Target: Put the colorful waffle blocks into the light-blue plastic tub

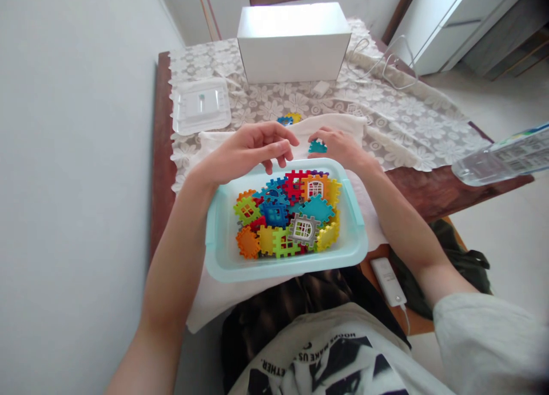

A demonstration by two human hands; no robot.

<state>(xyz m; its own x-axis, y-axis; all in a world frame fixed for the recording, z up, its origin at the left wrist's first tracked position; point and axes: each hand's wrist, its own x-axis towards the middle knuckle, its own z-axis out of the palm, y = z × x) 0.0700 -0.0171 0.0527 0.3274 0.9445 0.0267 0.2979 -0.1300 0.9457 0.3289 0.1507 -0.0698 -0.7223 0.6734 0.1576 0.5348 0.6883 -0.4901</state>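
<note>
- Right hand (341,146) pinches a teal block (318,147) between thumb and fingertips, just past the far rim of the bin, over a white cloth (343,123).
- Left hand (251,151) hovers beside it with fingers curled and spread loosely, holding nothing that I can see; its fingertips hang over the far rim of the bin.
- The pale-blue bin (217,240) sits near the worktop edge, close to the body, piled with interlocking blocks (287,218): red, yellow, green, orange, blue, some with window inserts.
- My judgement: a piece is in hand, just lifted clear of the pile. To do this well I would keep the pinch on the flat faces so the toothed edges stay free, and bring the left hand in to steady it.
- I would keep both hands low over the cloth, so a dropped piece lands soft and does not skitter off.
- The teal block lies between the two hands, touching the right and near the left fingertips, apart from them.
- Two more blocks (289,119), blue and yellow, lie further out on the cloth, beyond both hands.
- Further back: a clear lid (201,104) to the left, a white box (294,40) at the far end of the worktop (433,186), a white cable (386,63) to its right.
- A clear plastic package (501,158) pokes in from the right; I cannot tell what it is.
</note>
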